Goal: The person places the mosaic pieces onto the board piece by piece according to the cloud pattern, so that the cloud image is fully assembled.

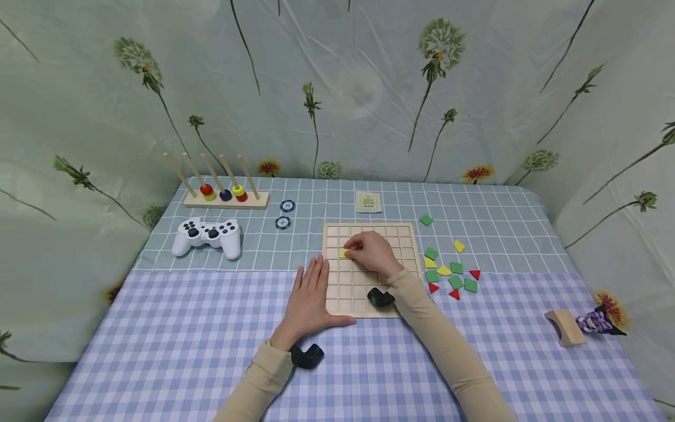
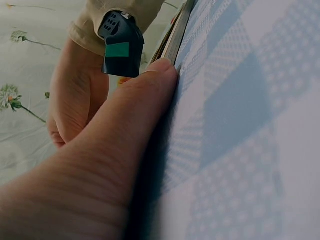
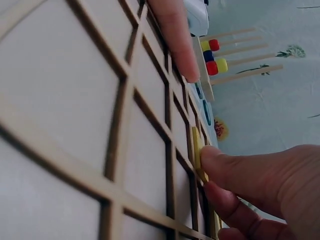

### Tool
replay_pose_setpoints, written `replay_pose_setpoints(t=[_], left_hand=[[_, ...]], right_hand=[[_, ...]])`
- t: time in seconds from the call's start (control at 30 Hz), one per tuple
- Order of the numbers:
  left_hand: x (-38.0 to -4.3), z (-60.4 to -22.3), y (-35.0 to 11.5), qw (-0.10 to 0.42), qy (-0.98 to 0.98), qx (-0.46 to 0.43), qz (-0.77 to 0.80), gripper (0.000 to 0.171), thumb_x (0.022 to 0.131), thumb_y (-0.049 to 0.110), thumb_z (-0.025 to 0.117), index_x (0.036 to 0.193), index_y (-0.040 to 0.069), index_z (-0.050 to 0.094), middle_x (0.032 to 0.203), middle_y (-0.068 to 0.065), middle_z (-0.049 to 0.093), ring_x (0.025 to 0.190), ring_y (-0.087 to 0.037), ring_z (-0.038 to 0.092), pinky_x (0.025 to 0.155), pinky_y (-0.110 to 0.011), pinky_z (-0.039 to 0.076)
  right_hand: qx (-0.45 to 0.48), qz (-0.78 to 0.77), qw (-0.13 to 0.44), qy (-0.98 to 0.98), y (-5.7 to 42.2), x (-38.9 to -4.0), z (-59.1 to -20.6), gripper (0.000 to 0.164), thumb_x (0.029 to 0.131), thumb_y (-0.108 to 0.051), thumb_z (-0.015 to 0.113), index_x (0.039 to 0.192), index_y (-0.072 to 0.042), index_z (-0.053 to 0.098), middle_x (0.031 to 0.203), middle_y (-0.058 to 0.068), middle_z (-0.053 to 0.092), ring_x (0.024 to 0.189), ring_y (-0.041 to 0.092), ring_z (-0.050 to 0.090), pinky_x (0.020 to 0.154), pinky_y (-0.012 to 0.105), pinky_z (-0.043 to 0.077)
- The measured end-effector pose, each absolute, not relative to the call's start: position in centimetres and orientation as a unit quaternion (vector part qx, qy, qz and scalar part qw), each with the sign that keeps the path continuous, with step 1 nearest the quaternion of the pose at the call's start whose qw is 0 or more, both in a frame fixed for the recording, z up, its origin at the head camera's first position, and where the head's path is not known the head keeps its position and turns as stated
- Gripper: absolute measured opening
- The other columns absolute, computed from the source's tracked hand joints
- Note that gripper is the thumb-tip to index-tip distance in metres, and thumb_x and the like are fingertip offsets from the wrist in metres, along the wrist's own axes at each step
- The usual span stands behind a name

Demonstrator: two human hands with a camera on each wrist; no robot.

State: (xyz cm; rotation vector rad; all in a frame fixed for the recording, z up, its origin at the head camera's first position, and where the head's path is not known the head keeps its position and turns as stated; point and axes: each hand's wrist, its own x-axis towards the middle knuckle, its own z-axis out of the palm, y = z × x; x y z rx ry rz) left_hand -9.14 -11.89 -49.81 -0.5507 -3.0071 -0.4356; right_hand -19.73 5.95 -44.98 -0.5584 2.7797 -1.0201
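One yellow tile (image 1: 344, 253) pinched in your right hand (image 1: 371, 251) over the grid board (image 1: 408, 234); left hand (image 1: 310, 296) flat, steadying. Tilted entry could jam it on a divider.

Right hand (image 3: 270, 190) fingers (image 3: 225, 167) pinching yellow tile (image 3: 196, 150) in wooden grid board (image 3: 75, 125), peg rack (image 3: 235, 55) in bg

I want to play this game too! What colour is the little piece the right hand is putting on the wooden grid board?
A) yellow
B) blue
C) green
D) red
A: the right hand pinches a yellow piece against a cell of the wooden grid board; the right wrist view shows the same yellow edge at the fingertips.
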Motion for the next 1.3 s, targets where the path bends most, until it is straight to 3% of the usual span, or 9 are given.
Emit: replay_pose_setpoints(t=[0.4, 0.67, 0.87, 1.1, 1.3], left_hand=[[-9.1, -49.8, -11.8, 0.039, -0.971, -0.182, -0.147, 0.134, 0.061, 0.088, 0.053, 0.150, -0.004, 0.013, 0.156, -0.018, 0.011, 0.143, -0.030, 0.004, 0.113, -0.047, 0.001], [-9.2, -49.8, -11.9, 0.042, -0.972, -0.179, -0.147, 0.133, 0.061, 0.087, 0.054, 0.149, -0.004, 0.015, 0.155, -0.019, 0.013, 0.143, -0.030, 0.005, 0.113, -0.047, 0.002], [-9.2, -49.8, -11.9, 0.024, -0.974, -0.175, -0.141, 0.132, 0.062, 0.085, 0.056, 0.150, -0.003, 0.011, 0.156, -0.018, 0.010, 0.143, -0.028, 0.001, 0.113, -0.046, -0.002], [-9.0, -50.0, -11.9, 0.032, -0.974, -0.176, -0.142, 0.132, 0.062, 0.086, 0.055, 0.150, -0.003, 0.013, 0.156, -0.018, 0.011, 0.143, -0.030, 0.003, 0.113, -0.047, 0.000], [-9.1, -50.0, -11.9, 0.043, -0.973, -0.179, -0.141, 0.132, 0.062, 0.087, 0.053, 0.150, -0.003, 0.014, 0.156, -0.018, 0.012, 0.143, -0.030, 0.005, 0.113, -0.048, 0.002]], right_hand=[[-0.197, -0.337, 0.063, 0.919, 7.5, -20.5, -45.1, 0.011, 0.084, -0.019, 0.074, 0.092, -0.012, 0.074, 0.079, -0.003, 0.060, 0.073, 0.014, 0.054, 0.066, 0.032, 0.044], [-0.110, -0.365, -0.011, 0.925, 13.8, -22.7, -44.6, 0.019, 0.089, -0.021, 0.066, 0.097, -0.004, 0.072, 0.085, 0.009, 0.064, 0.068, 0.023, 0.054, 0.055, 0.032, 0.039], [-0.049, -0.350, -0.036, 0.935, 19.1, -24.5, -45.4, 0.028, 0.092, -0.022, 0.063, 0.108, 0.000, 0.068, 0.098, 0.018, 0.064, 0.084, 0.032, 0.058, 0.069, 0.042, 0.044], [-0.017, -0.309, -0.017, 0.951, 21.5, -25.4, -46.0, 0.035, 0.090, -0.022, 0.064, 0.112, 0.005, 0.066, 0.109, 0.025, 0.062, 0.098, 0.038, 0.057, 0.080, 0.050, 0.045], [-0.001, -0.316, -0.009, 0.949, 21.7, -25.4, -46.1, 0.032, 0.089, -0.021, 0.067, 0.109, 0.004, 0.064, 0.106, 0.023, 0.061, 0.095, 0.036, 0.057, 0.079, 0.048, 0.045]])
